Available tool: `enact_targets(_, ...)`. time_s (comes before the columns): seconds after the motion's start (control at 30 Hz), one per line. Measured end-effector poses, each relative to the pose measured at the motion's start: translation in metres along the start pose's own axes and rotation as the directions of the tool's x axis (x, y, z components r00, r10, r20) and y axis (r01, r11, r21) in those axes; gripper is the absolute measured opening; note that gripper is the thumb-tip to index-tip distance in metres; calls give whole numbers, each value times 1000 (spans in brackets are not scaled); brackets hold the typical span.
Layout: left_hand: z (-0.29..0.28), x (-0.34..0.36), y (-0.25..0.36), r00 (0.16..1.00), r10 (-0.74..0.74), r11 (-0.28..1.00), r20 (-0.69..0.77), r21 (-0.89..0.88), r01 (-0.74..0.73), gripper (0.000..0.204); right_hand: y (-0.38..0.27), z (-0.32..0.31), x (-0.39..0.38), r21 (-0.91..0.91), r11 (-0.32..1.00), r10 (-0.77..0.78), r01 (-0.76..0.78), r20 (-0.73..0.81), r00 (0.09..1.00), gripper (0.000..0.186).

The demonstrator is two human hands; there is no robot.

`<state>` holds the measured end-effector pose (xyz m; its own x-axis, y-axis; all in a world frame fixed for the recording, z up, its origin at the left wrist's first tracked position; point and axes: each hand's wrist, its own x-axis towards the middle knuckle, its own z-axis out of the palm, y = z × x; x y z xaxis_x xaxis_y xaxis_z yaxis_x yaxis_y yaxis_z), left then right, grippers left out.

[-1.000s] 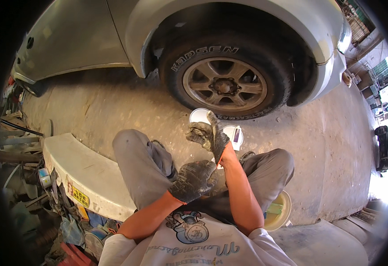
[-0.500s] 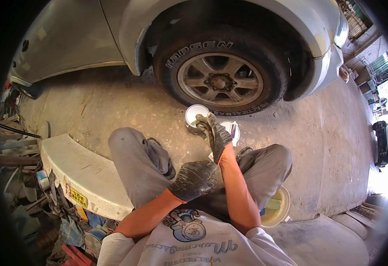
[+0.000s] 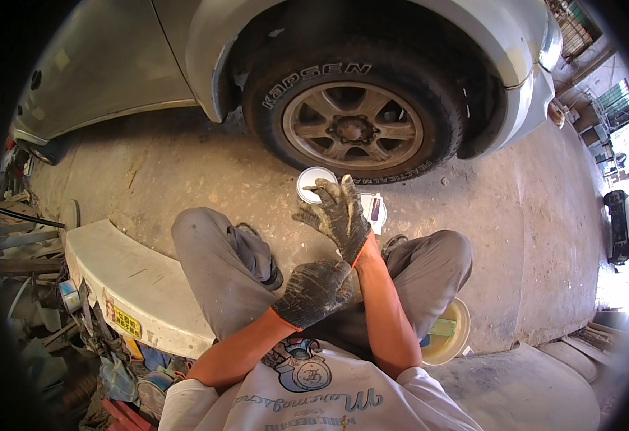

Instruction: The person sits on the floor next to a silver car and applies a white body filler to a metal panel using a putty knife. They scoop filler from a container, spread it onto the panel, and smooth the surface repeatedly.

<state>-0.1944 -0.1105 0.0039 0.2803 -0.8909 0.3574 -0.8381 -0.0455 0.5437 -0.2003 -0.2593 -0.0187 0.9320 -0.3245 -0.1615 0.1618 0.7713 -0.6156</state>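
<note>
I am pulling at the cuff of the dirty black glove on my right hand (image 3: 332,219) with my gloved left hand (image 3: 311,291), whose fingers are closed at the right wrist. My right hand is open, fingers spread, over a round white-topped can (image 3: 313,176). Just right of it, a white tube with a dark label (image 3: 375,212) lies on a second round lid (image 3: 368,228). Both sit on the concrete floor between my bent knees and the dusty tire and alloy wheel (image 3: 350,129).
A silver vehicle (image 3: 99,72) stands ahead. A pale bumper (image 3: 124,262) lies at my left beside piled scrap and cans (image 3: 70,294). A cream bucket (image 3: 458,334) with a green item inside is by my right thigh. Another car (image 3: 623,230) shows far right.
My right hand's fingers have shifted and spread over the can. My left hand stays on the right wrist. The view has moved slightly, so the wheel sits higher and further left.
</note>
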Motion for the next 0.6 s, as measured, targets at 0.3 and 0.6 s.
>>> enact_targets(0.3,-3,-7,5,995,-44,999,88,5,44,13,11,2,9,286,949,-85,136,-183,979,27)
enact_targets(0.6,-4,-14,0,1000,21,1000,15,-23,-21,15,15,0,26,-291,953,43,-81,-135,990,91)
